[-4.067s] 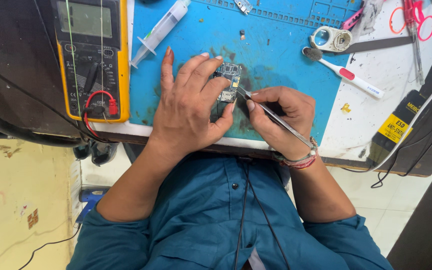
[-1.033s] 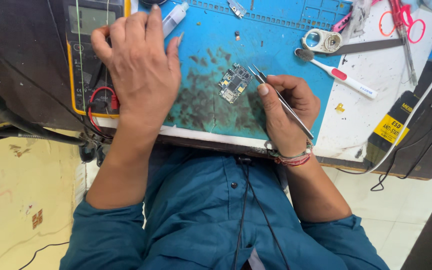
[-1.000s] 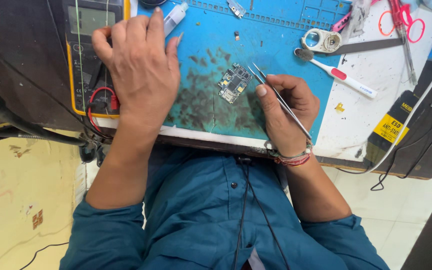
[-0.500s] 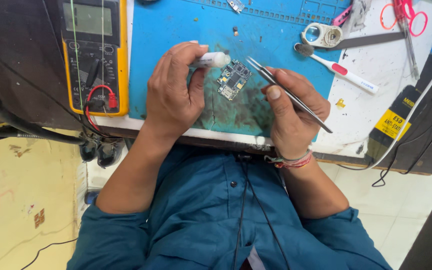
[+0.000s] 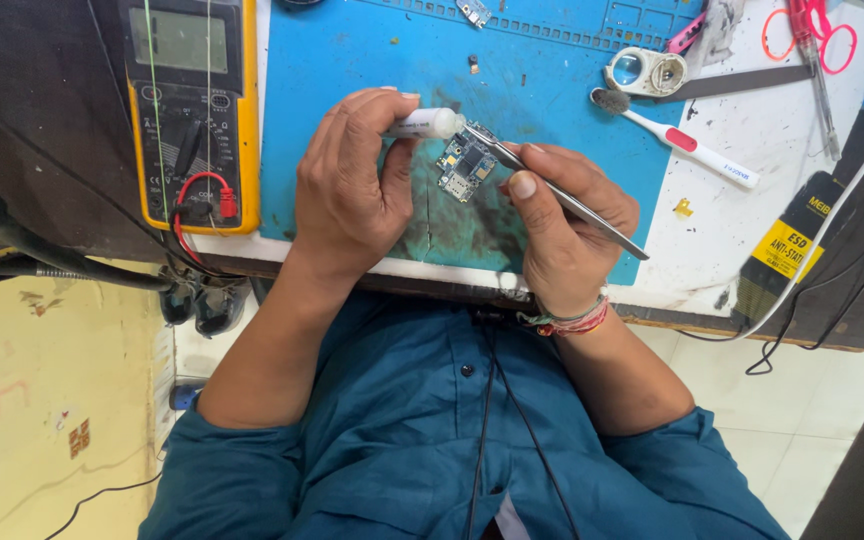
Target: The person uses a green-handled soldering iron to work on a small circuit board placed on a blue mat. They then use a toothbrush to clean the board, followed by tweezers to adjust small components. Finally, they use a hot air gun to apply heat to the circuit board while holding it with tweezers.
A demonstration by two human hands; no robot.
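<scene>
In the head view, the left hand (image 5: 352,190) is curled around a small white syringe (image 5: 424,124), its grip closed on the barrel, with the blunt end of the syringe pointing right toward a small circuit board (image 5: 464,165). The board lies flat on the blue mat (image 5: 352,60), between the two hands, on a dark, stained patch of that mat. The right hand (image 5: 562,230) holds metal tweezers (image 5: 552,190) in a closed grip, thumb pressed on the top of the shaft; the tweezer tips reach the upper edge of the board, just beside the syringe end. A braided band circles the right wrist.

On the surface to the left of the mat rests a yellow multimeter (image 5: 189,110) with red and black leads plugged in. To the right of the mat lie a white toothbrush (image 5: 677,140), a round loupe (image 5: 645,72) and pink-handled scissors (image 5: 812,35). The person wears a teal shirt.
</scene>
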